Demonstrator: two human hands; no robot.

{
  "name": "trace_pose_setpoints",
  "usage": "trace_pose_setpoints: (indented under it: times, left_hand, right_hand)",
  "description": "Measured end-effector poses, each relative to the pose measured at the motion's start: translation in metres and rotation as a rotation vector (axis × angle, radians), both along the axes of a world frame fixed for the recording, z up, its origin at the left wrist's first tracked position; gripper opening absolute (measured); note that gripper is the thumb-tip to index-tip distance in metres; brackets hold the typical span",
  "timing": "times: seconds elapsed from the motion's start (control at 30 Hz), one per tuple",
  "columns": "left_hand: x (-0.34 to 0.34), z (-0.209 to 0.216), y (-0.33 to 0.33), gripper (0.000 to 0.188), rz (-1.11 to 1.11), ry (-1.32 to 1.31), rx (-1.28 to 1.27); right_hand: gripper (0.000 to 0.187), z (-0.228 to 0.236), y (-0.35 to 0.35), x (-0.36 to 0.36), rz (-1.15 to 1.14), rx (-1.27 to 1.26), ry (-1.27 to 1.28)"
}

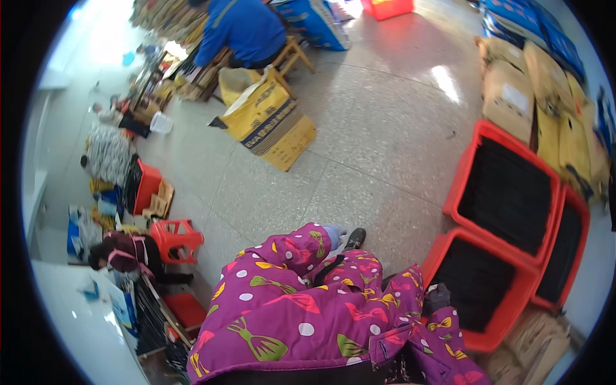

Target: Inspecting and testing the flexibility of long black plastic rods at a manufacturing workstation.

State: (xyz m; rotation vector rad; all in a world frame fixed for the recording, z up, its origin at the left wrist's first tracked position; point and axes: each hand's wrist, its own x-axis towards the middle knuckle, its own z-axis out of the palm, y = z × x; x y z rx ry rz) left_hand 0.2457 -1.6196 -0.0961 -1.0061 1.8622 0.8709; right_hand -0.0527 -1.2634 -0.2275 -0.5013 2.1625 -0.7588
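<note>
My left hand (334, 235), in a light grey-blue glove, hangs in front of me beside my dark shoe (355, 239). Most of its fingers are hidden by the purple patterned sleeve (301, 250), and nothing held shows. At my right side, my right hand (437, 298) wears a dark glove. It is next to the near red bin (443, 247), which is filled with a black mass; whether they touch is unclear. The fingers blend together, so their pose is hard to read. Another red bin (465, 168) with black contents stands just beyond.
A third red bin (581, 224) stands against the right wall, near stacked brown sacks (510, 90). Ahead is an opened yellow sack (282, 128), with a seated person in blue (247, 29) behind. To the left are a red stool (176, 240) and another person (131, 253).
</note>
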Motion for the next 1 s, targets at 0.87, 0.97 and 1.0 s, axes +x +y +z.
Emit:
trace_pose_setpoints:
  times: [0.87, 0.97, 1.0]
  left_hand:
    - [0.299, 0.014, -0.009, 0.045, 0.954, -0.059, -0.116]
    - [0.342, 0.001, -0.009, 0.044, 1.059, -0.042, -0.157]
    - [0.360, -0.003, -0.011, 0.044, 1.052, -0.036, -0.158]
  right_hand:
    - [0.025, 0.062, -0.428, 0.144, 0.998, 0.121, -0.021]
    - [0.023, 0.107, -0.477, 0.219, 1.184, 0.128, 0.066]
    - [0.025, 0.118, -0.488, 0.244, 1.251, 0.147, 0.114]
